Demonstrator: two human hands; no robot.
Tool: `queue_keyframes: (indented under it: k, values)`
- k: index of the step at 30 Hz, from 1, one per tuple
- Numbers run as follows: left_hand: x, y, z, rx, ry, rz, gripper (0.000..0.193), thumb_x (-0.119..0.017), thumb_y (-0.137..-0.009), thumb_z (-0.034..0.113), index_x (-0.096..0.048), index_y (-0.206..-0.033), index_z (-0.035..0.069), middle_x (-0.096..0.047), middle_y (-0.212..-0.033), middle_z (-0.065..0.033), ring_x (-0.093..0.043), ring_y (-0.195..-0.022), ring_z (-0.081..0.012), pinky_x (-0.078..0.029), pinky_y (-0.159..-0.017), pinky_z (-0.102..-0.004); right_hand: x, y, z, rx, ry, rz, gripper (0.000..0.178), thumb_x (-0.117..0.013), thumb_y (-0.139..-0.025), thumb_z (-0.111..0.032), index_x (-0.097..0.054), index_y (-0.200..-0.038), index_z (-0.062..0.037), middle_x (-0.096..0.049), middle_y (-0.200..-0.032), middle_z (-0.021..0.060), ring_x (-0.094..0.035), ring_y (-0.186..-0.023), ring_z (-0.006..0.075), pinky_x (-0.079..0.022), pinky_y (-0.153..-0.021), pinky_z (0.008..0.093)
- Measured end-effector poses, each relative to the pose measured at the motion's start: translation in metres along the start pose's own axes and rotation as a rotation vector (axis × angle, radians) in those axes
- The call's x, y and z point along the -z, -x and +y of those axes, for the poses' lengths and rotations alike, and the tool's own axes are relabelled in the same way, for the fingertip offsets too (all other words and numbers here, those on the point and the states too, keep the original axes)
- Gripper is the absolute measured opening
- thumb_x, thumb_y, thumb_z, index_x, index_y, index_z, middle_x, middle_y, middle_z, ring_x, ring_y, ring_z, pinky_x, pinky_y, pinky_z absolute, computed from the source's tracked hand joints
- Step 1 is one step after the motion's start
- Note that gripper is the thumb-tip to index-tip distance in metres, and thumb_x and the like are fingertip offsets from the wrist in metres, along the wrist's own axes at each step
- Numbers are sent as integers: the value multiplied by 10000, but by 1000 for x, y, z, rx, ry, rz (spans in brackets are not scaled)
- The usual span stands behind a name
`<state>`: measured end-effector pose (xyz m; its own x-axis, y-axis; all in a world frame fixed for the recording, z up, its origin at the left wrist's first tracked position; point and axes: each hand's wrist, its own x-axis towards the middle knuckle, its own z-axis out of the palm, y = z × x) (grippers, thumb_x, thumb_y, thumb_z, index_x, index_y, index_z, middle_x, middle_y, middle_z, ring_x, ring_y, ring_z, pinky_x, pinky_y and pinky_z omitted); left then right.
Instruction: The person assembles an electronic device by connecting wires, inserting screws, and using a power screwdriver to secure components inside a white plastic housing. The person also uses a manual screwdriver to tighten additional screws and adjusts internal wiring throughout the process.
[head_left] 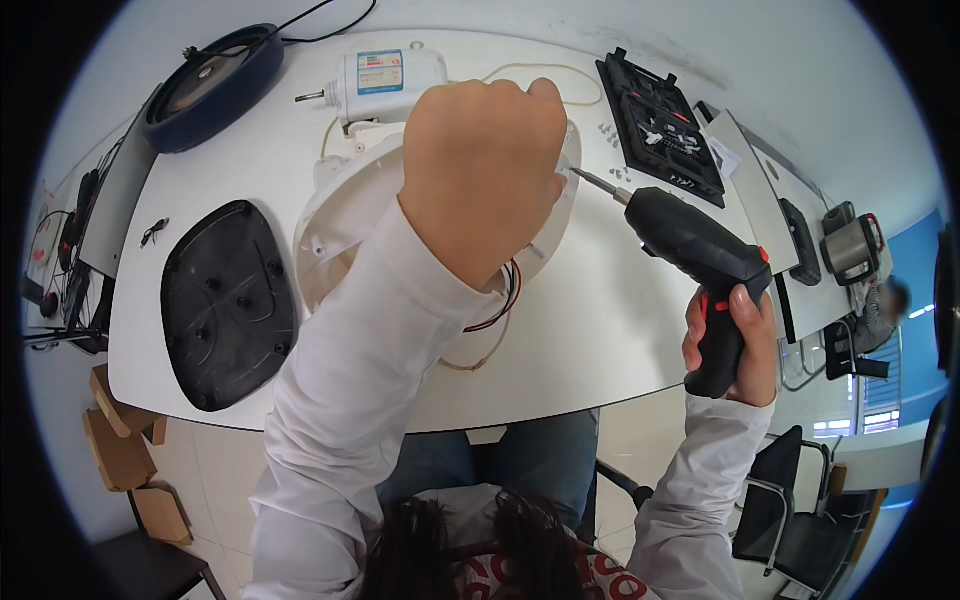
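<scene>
My right hand (756, 330) grips a black cordless screwdriver (690, 235) by its handle, a finger near the red trigger. Its long bit points left, and the tip comes up to the right rim of a white plastic housing (335, 215). Over that open housing, my left hand (485, 165) is closed with its back toward me. Its fingers curl out of sight, so what they hold cannot be made out; the thumb is close to the bit tip. Red and black wires (515, 290) come out from under my left wrist.
A black plastic cover (225, 300) lies left of the housing. Behind stand a white motor (425, 75) with a metal shaft and a dark blue round part (215, 90). Several screws (621, 175) lie beside an open black toolbox (665, 130) at the back right. Cardboard boxes (115, 445) sit on the floor.
</scene>
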<state>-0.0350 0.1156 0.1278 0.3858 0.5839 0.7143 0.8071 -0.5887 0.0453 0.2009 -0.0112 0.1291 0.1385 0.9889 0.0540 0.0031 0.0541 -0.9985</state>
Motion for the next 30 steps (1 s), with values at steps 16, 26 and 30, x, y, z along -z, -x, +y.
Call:
queue_keyframes:
  k: [16, 26, 30]
  values:
    - [0, 1, -1, 1, 12, 31, 431, -831, -573, 277, -596, -837, 31, -579, -641, -98, -612, -591, -289, -451, -509, -381, 2, -2, 0, -21, -52, -24, 496, -558, -936, -344, -494, -1213, 64, -550, -637, 122, -521, -414, 168, -438, -401, 247]
    - [2, 0, -1, 7, 0, 8, 421, -826, -580, 281, -595, -825, 29, -572, -630, -98, -610, -582, -288, -447, -500, -379, 5, -4, 1, -36, -95, -52, 479, -542, -952, -341, -496, -1209, 62, -565, -639, 125, -537, -425, 169, -442, -410, 252]
    - [-1, 0, -1, 5, -2, 17, 422, -827, -581, 286, -588, -816, 28, -571, -628, -95, -610, -579, -287, -448, -494, -377, 6, -5, 6, -34, -125, -48, 476, -536, -956, -339, -496, -1209, 62, -567, -644, 128, -537, -423, 170, -443, -408, 251]
